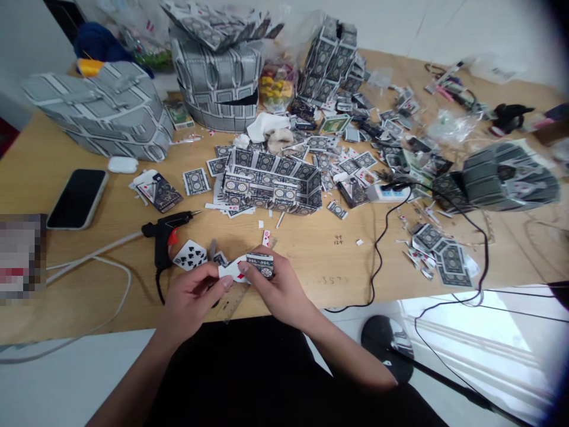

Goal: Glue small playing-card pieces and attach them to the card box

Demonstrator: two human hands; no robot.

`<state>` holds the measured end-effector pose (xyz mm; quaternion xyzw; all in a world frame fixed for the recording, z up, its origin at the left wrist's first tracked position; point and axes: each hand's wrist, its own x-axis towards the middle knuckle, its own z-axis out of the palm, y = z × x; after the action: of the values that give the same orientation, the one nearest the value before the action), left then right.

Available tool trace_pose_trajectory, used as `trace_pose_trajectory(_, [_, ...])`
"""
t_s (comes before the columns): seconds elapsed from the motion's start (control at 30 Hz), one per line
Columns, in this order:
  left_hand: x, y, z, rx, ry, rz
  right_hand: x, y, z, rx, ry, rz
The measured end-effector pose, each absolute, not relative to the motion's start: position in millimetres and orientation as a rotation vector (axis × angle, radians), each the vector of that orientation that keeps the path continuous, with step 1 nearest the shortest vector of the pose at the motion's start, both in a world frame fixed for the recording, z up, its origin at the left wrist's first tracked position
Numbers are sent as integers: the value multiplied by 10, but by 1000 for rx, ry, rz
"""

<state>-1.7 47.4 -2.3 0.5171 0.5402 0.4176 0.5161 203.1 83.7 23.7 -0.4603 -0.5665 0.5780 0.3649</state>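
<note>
Between both hands is a playing card (pixel 230 271), its white face with a red diamond turned up. My left hand (pixel 191 299) pinches the card's left end between thumb and fingers. At the other end my right hand (pixel 282 290) is closed on it, with a folded, dark-patterned card piece (pixel 261 265) against its fingers. Below the hands a clear ruler (pixel 232 305) lies partly hidden on the table. A ten of spades (pixel 191 255) rests just beyond my left hand, and a narrow card strip (pixel 265 238) lies beyond my right.
A black glue gun (pixel 162 234) lies left of the hands. Ahead stands an open box made of cards (pixel 272 188). A phone (pixel 77 198) and a card pack (pixel 157 191) are at left. Larger woven card shapes (pixel 217 77) stand behind; a black cable (pixel 377 255) crosses the right side.
</note>
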Motion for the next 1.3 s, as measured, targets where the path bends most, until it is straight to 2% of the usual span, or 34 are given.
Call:
trace_pose_trajectory(0.87, [87,395,-133,1150,1279,984,1841,716,172,-1141,-1307,1540])
trace_pose_trajectory(1.3, [-145,485,49,1398,1336,916,1961,780,249,-1209,-1553,1521])
